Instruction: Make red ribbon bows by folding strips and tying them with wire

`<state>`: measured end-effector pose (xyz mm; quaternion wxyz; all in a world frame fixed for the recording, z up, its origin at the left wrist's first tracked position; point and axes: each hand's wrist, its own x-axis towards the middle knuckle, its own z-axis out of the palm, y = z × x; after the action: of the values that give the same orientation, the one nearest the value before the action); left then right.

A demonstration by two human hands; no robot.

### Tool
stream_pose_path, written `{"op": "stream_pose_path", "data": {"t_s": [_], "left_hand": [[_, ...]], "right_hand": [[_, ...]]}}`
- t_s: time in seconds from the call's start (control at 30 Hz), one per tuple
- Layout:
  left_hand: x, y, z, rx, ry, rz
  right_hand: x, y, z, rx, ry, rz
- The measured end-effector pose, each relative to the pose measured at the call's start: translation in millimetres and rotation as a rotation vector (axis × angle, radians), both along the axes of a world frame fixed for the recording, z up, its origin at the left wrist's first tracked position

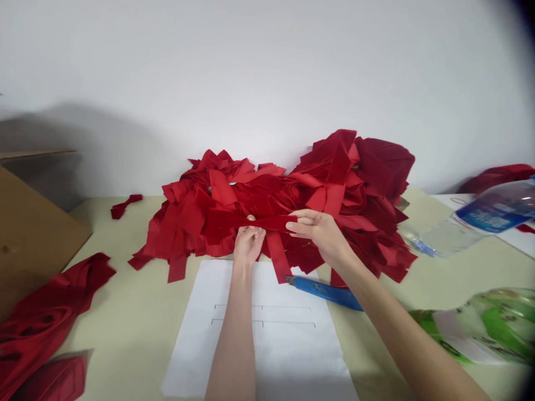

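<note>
Pinching one red fabric strip (271,223) narrowly between left hand (249,239) and right hand (314,231) just beyond the white paper sheet (288,356), with a large heap of red strips (343,184) remaining farther beyond it.

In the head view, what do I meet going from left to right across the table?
Brown cardboard box → small red fabric strip → large heap of red fabric strips → clear plastic bottle with blue label

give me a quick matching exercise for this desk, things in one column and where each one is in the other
Things:
1. red fabric strip
2. sheet of white paper
3. blue-handled tool
4. clear plastic bottle

Places:
A. at the right of the desk
B. under the left forearm
C. across the paper's top corner
D. between the left hand and right hand

Pairs: 1-D, 2-B, 3-C, 4-A
</note>
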<state>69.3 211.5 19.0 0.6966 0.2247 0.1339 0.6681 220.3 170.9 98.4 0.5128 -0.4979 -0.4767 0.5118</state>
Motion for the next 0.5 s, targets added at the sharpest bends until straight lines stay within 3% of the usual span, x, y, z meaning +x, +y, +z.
{"op": "stream_pose_path", "data": {"t_s": [0.2,0.5], "left_hand": [[2,2,-0.8,0.014,0.017,0.024],[1,2,-2.2,0.055,0.080,-0.021]], "right_hand": [[-3,-5,-10.7,-0.017,0.079,-0.071],[12,-15,-5.8,-0.025,0.082,-0.051]]}}
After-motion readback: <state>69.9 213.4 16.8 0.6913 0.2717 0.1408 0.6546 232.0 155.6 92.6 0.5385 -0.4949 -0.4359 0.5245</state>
